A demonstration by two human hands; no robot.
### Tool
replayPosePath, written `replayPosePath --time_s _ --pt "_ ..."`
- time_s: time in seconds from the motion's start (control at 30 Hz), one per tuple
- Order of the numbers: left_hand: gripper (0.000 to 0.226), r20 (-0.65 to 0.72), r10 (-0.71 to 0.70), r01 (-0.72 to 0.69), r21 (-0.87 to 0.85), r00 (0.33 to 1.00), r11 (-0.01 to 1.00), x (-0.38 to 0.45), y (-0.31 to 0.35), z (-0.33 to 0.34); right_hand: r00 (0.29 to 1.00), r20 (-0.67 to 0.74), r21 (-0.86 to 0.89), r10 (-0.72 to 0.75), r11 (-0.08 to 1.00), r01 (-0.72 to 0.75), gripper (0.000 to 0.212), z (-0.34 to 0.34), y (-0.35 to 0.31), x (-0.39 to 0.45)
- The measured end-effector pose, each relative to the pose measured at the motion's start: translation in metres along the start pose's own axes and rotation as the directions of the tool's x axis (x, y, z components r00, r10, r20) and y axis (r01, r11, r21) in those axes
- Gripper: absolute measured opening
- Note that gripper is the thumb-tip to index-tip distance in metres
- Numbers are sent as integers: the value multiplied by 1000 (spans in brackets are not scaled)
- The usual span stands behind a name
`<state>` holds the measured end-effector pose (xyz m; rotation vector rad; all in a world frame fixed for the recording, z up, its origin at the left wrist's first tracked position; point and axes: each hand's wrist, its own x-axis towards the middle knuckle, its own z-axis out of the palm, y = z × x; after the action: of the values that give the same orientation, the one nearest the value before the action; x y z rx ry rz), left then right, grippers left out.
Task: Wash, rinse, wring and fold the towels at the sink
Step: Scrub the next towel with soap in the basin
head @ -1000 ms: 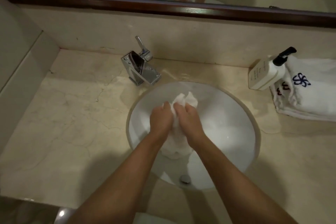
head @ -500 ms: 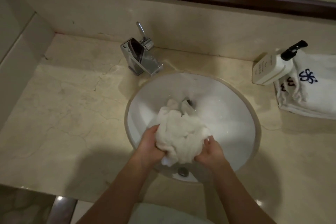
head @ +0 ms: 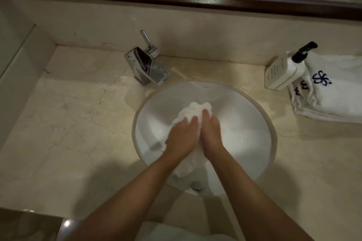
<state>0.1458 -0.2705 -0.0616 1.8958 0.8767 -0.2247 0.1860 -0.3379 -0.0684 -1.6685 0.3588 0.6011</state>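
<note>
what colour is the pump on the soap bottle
Black, on a white soap bottle; pump shows in the head view.

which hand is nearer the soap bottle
Right. The right hand is in the sink on the towel, on the side toward the soap bottle; the left hand lies beside it, farther from the bottle.
</note>
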Motion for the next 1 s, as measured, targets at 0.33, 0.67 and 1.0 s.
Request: replayPosePath --time_s 0.33,0.67,1.0 --pt "47 -58 -117 94 -308 991 947 8 -5 -19 991 61 -12 119 993 -119 51 -11 -1 37" --pt "39 360 -332 480 -767 872 427 7 -56 -60 726 421 552 544 481 -681 53 -97 63 13" --pt "55 66 19 -9 -151 998 988 -11 -5 0 981 -55 -278 -184 947 162 42 -7 6 4"
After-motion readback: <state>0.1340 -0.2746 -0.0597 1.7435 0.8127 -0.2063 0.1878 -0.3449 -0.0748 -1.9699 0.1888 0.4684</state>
